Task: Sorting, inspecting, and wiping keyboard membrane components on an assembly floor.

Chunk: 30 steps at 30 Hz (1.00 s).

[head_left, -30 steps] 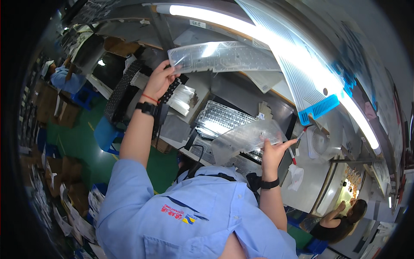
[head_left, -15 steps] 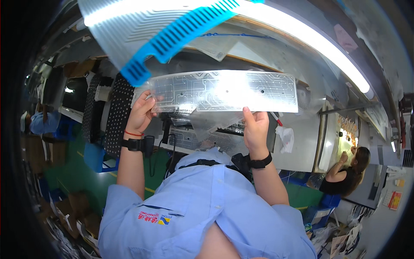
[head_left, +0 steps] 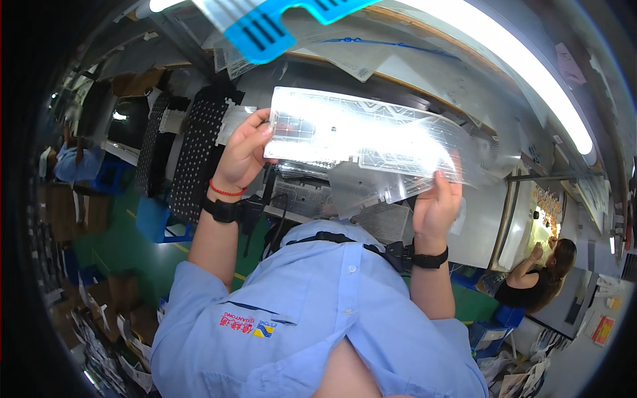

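A long clear film sheet printed with silvery circuit lines (head_left: 308, 126) is raised in front of me above the workbench, with bright glare across its middle and right. My left hand (head_left: 247, 156) pinches its left end between thumb and fingers. At the lower right edge my right hand (head_left: 438, 205) grips it, thumb in front and fingers partly showing through the film. The right end bends and looks blurred. Below the sheet shows a greyish translucent film piece (head_left: 361, 182); whether it is joined to the sheet, I cannot tell. More printed sheets (head_left: 302, 199) lie on the bench beneath.
A blue slotted edge of a translucent ridged piece (head_left: 259, 36) hangs close overhead, beside a lit tube lamp (head_left: 531, 73). Black polka-dot cloth (head_left: 192, 156) covers something at left. A round fan guard (head_left: 488, 151) is at right. A co-worker (head_left: 537, 275) sits at a lit panel, far right.
The film sheet has shifted right and tilted, its right end now lower and bending. Both hands moved right with it, the right hand farther along its edge. The blue slotted piece sits higher in view.
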### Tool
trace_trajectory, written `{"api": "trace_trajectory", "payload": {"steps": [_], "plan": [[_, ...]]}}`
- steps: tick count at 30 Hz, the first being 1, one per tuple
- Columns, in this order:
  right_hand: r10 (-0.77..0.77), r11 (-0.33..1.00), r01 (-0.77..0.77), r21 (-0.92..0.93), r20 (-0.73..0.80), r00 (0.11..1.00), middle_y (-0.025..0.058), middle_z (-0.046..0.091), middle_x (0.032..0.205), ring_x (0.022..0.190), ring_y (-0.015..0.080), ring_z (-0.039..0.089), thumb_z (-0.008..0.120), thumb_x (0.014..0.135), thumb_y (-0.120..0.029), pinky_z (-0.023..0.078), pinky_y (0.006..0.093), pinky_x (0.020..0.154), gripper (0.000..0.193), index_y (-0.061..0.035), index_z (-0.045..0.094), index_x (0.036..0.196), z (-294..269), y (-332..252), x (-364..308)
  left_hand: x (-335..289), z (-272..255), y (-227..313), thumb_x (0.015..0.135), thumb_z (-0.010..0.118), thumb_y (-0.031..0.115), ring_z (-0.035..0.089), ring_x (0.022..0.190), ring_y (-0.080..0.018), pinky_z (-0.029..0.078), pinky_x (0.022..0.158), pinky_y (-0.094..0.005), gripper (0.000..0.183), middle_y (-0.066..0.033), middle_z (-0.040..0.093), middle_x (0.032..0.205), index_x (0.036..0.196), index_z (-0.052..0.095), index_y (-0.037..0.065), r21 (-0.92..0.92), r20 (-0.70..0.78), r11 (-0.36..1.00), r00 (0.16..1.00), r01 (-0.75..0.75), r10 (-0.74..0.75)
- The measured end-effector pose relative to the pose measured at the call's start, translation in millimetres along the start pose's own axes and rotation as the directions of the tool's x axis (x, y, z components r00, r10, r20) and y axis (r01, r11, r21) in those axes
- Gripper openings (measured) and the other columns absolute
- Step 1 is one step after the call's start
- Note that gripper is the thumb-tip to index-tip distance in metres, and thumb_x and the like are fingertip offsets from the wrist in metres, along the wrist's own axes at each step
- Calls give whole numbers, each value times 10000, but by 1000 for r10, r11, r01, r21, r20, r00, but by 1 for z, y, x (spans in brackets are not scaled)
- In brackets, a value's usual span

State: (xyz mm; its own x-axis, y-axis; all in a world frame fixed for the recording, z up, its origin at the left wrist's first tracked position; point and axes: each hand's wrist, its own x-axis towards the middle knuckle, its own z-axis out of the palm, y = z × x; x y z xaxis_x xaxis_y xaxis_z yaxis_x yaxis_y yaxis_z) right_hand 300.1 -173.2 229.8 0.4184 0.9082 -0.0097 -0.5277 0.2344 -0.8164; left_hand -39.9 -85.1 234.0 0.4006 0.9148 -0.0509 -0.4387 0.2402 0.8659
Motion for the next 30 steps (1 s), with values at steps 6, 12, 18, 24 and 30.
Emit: {"api": "trace_trajectory", "payload": {"steps": [6,12,18,24,30], "plan": [[-32,999,32,-2,37,999,196,518,1418,1256,278,559,465,1006,-41,484,425,1026,570,13,283,1544,2,-3,-2,1,1,-2,1023,517,112,671,928,-100,548,700,-218,361,-113,682,1154,1352,460,-25,28,-30,1000,1000,-2,3],[-64,998,63,20,38,997,163,512,1424,1248,257,555,439,1032,-167,494,404,965,588,-32,248,1571,6,-2,-6,3,-2,-4,1018,513,96,664,909,-100,541,721,-231,334,-105,692,1146,1333,485,-13,69,-146,997,989,15,-4],[-71,997,72,-13,48,996,158,520,1410,1223,266,577,458,1022,-192,517,427,948,587,-18,277,1552,8,-3,-5,1,-20,-7,1019,508,112,657,896,-96,520,715,-229,311,-97,696,1145,1314,519,15,52,-162,999,987,2,7],[-93,995,91,38,62,994,162,521,1408,1291,271,526,521,1005,-149,458,450,1057,495,26,388,1448,0,-1,-8,3,-26,-13,1023,508,126,648,880,-77,484,675,-209,318,-84,699,1142,1325,523,28,87,-249,996,968,1,21],[-116,993,116,0,45,992,165,529,1387,1258,253,544,530,994,-99,463,417,1050,505,38,368,1452,-5,5,-9,2,-44,-20,1016,542,113,634,838,-68,478,662,-199,333,-82,699,1143,1342,521,52,65,-267,998,964,-5,22]]}}
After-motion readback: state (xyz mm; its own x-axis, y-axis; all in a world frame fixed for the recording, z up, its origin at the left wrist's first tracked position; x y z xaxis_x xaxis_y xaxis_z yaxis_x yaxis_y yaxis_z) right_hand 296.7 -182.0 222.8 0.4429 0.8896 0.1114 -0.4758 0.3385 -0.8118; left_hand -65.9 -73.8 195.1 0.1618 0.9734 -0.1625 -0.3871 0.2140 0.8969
